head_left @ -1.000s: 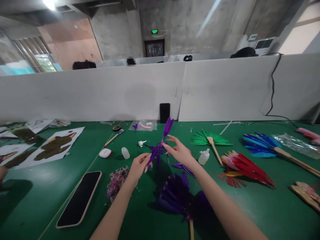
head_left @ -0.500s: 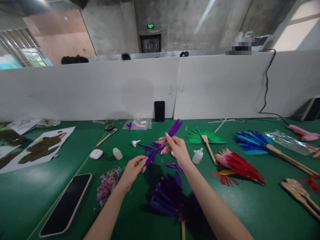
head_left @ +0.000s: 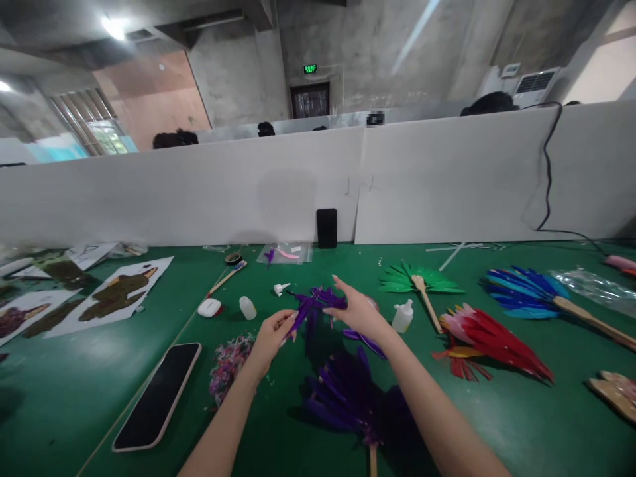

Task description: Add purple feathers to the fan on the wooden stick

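Observation:
A bundle of purple feathers (head_left: 314, 306) is held above the green table. My left hand (head_left: 274, 334) pinches its lower left end. At its right side is my right hand (head_left: 358, 308), thumb and fingers apart around the feather tips; whether it touches them is hard to tell. Below the hands lies a dark purple feather fan (head_left: 342, 397) with a wooden handle. One loose purple feather (head_left: 365, 341) rests under my right wrist. A small white bottle (head_left: 247, 307) stands left of the bundle, and a white glue bottle (head_left: 402, 317) to the right of my right hand.
A phone (head_left: 158, 397) and shredded coloured bits (head_left: 231, 368) lie left. Rightward are a green fan (head_left: 420, 281), a red feather piece (head_left: 501, 341) and a blue fan (head_left: 527, 291). A white partition (head_left: 238, 192) closes the table's back, with a black device (head_left: 326, 228) against it.
My right hand has opened from its pinch on the purple feathers, whose upper end now points lower and to the right. The view has shifted, so the table things appear further right.

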Demonstrator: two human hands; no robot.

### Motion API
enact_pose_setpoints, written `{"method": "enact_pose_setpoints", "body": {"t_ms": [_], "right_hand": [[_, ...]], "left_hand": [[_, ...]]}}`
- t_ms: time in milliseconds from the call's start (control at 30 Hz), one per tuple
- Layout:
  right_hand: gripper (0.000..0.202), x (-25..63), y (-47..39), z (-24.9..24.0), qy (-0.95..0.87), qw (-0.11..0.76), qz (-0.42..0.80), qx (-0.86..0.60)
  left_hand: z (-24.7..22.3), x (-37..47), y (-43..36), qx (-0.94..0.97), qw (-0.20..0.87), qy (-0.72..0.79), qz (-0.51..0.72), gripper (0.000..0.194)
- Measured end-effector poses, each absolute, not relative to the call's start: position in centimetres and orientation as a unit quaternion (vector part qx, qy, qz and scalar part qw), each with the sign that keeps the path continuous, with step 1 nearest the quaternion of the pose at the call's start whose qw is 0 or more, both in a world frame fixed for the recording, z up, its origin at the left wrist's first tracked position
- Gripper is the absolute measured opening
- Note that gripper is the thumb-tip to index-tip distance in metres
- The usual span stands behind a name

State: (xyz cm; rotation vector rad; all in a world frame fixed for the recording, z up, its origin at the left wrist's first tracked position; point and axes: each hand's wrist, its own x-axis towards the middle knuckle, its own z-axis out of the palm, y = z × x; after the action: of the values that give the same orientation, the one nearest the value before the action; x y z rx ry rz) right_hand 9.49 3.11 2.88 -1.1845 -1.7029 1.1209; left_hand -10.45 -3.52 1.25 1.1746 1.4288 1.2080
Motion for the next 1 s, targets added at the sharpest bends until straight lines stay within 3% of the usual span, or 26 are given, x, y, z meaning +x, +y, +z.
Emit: {"method": "enact_pose_setpoints", "body": {"t_ms": [67, 133, 300, 400, 533, 633, 833, 1000], "right_hand": [[0.084, 9.9, 2.8, 3.3, -0.678, 0.378, 0.451, -0.441], [0.083, 10.2, 2.5, 4.0, -0.678, 0.384, 0.460, -0.425], [0.047, 10.0, 1.9, 6.0, -0.629, 0.430, 0.537, -0.362], [0.037, 9.9, 1.4, 7.3, -0.600, 0.466, 0.558, -0.334], [0.036, 10.3, 0.7, 8.8, -0.561, 0.518, 0.546, -0.346], [0.035, 10.9, 0.0, 9.8, -0.550, 0.539, 0.534, -0.350], [0.037, 11.8, -1.2, 10.9, -0.595, 0.529, 0.494, -0.350], [0.037, 12.2, -1.7, 11.4, -0.619, 0.494, 0.495, -0.357]], "left_hand": [[1.4, -10.3, -3.3, 0.483, 0.432, 0.581, 0.491, 0.050], [2.2, -10.0, -3.0, 0.497, 0.415, 0.582, 0.492, 0.049], [6.0, -8.5, -2.5, 0.549, 0.384, 0.573, 0.472, 0.035], [8.6, -7.3, -2.7, 0.585, 0.382, 0.556, 0.450, 0.027], [11.6, -6.2, -3.4, 0.655, 0.349, 0.531, 0.409, 0.032], [13.0, -5.7, -3.9, 0.673, 0.357, 0.523, 0.382, 0.023], [13.8, -6.0, -4.1, 0.678, 0.394, 0.512, 0.350, 0.028], [14.2, -6.8, -4.2, 0.747, 0.318, 0.512, 0.280, 0.036]]}}
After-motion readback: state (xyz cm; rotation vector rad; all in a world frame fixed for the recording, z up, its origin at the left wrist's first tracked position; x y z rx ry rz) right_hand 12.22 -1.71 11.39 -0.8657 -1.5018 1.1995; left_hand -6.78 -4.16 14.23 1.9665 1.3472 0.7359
